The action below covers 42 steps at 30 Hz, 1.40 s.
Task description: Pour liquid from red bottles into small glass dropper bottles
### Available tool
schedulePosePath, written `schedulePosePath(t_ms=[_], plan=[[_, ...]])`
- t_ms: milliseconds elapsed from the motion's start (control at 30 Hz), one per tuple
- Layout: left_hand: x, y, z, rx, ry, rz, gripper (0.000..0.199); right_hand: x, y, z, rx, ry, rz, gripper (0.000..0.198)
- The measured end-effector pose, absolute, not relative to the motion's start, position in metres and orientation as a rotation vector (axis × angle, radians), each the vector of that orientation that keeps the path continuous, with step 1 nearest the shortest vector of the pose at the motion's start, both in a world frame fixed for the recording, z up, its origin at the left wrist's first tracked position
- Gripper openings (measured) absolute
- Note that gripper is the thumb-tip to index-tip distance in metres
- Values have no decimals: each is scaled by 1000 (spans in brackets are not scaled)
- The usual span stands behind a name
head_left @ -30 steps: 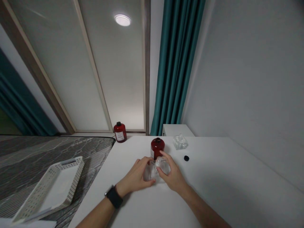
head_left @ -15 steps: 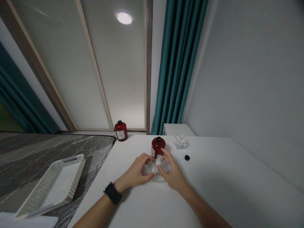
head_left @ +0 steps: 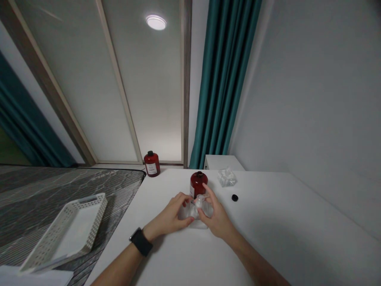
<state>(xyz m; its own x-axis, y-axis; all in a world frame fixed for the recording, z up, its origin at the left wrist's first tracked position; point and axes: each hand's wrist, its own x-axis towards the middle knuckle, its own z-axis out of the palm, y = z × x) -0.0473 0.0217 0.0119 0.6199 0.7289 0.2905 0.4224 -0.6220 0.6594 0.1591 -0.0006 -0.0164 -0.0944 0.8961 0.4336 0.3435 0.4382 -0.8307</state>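
A low, see-through bottle with a narrow neck stands on the white table in front of me. My left hand curls round its left side, thumb near the base and fingertips by the shoulder. At the neck, my right hand closes its thumb and fingers on the clear top, with the index finger raised. Just behind stands a dark red bottle without a cap, its lower part hidden by my hands and the clear bottle. A small black cap lies to the right.
Another red bottle, capped in black, stands at the table's far left corner. Crumpled clear plastic lies at the back right. A white perforated basket sits left of the white table, above some white sheets.
My right index finger has lifted very slightly. Both hands otherwise stay at the clear bottle, and the other things have not moved.
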Motion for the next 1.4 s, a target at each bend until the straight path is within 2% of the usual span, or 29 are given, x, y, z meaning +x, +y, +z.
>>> schedulePosePath(t_ms=[167,400,600,800,967,1200,1400], plan=[[-47,22,13,2306,904,753,42,159,-3,-12,-1018,-1672,722,80],[-47,21,17,2300,909,724,43,158,-4,-9,-1063,-1635,595,75],[-47,21,15,2292,884,727,44,155,-1,-9,-1044,-1587,608,68],[-48,22,11,2280,885,719,44,157,-1,-8,-1024,-1627,744,72],[-47,24,10,2267,882,713,45,158,-1,-10,-1054,-1614,715,73],[-48,25,10,2255,888,715,45,161,1,-11,-922,-1631,788,92],[-48,26,7,2263,868,716,45,163,2,-11,-933,-1649,724,93]])
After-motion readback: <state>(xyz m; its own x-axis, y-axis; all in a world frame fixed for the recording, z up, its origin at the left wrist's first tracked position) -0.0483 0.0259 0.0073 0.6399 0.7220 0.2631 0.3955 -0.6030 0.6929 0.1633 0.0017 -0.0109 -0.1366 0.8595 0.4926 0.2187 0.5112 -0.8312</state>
